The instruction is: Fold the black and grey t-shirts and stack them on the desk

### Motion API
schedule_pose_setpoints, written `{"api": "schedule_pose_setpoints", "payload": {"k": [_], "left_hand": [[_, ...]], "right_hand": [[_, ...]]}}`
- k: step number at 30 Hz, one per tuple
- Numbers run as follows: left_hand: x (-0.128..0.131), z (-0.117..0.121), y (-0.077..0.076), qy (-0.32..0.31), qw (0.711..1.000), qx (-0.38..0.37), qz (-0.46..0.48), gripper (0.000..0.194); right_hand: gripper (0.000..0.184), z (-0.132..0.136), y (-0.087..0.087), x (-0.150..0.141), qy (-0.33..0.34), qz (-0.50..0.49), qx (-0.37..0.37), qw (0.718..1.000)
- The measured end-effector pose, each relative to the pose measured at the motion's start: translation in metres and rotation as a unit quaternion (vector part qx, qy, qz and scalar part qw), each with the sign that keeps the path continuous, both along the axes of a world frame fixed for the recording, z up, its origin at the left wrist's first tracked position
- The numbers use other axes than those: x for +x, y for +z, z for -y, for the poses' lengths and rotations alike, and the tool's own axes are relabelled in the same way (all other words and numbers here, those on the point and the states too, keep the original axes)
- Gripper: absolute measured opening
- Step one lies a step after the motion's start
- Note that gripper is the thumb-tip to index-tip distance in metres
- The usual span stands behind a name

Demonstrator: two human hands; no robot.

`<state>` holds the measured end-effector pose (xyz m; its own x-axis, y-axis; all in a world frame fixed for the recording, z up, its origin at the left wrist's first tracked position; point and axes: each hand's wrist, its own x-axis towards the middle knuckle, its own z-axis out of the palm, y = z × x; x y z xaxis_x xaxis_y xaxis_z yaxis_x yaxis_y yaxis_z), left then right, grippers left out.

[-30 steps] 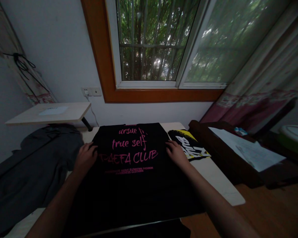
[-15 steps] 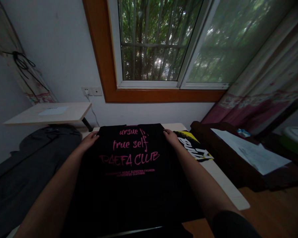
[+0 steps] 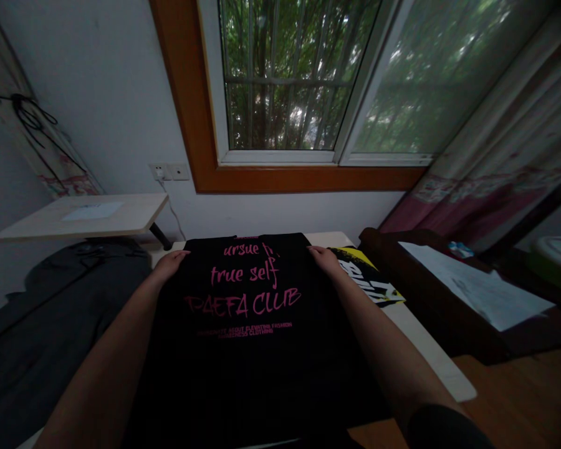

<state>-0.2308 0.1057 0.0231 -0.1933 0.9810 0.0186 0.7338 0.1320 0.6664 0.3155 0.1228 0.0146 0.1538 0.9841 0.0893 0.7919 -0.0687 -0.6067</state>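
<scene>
At lower centre, the black shirt (image 3: 257,368) is pinched at two corners by the left grip (image 3: 172,264) and right grip (image 3: 325,260); it is judged soft, light, best held there.

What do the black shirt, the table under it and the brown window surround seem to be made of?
Black shirt: cloth, matte, since it lies thin and flat without shine; fibre unclear.
Table: perhaps pale laminate board, judging by its smooth top and rounded corner.
Brown window surround: likely varnished wood, given its orange-brown colour and faint sheen.
</scene>
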Motion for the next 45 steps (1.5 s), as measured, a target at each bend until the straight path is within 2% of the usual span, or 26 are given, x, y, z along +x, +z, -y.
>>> {"api": "schedule_pose_setpoints", "payload": {"k": [6,12,18,24,28,31,35,41,45], "left_hand": [[0.0,-0.009,-0.007,0.047,0.999,0.0,-0.02,0.043],[-0.002,-0.021,-0.016,0.077,0.997,0.018,-0.028,0.042],[-0.004,-0.024,-0.017,0.063,0.997,0.038,-0.014,0.042],[-0.014,-0.008,-0.008,0.011,0.998,0.034,0.047,0.042],[-0.018,0.004,-0.004,0.009,0.995,0.021,0.094,0.04],[-0.015,0.007,-0.002,0.016,0.99,0.021,0.137,0.046],[-0.006,0.003,-0.002,0.022,0.978,0.019,0.204,0.053],[-0.004,-0.013,-0.009,0.074,0.961,0.012,0.265,0.045],[-0.005,-0.022,-0.013,0.089,0.955,0.025,0.282,0.043]], "right_hand": [[0.038,-0.006,-0.002,0.003,-0.005,0.006,-0.017,1.0],[0.037,-0.025,0.001,0.002,-0.013,-0.006,-0.034,0.999],[0.037,-0.033,0.006,-0.006,-0.014,-0.034,-0.028,0.999],[0.035,-0.019,0.005,0.001,0.0,-0.09,-0.027,0.996],[0.033,-0.009,0.002,0.005,0.007,-0.142,-0.031,0.989],[0.038,-0.007,0.001,0.004,0.004,-0.184,-0.024,0.983],[0.036,-0.01,0.0,0.001,0.002,-0.237,-0.023,0.971],[0.033,-0.017,-0.006,0.001,-0.024,-0.278,-0.028,0.96],[0.035,-0.024,-0.003,-0.002,-0.038,-0.281,-0.03,0.958]]}}
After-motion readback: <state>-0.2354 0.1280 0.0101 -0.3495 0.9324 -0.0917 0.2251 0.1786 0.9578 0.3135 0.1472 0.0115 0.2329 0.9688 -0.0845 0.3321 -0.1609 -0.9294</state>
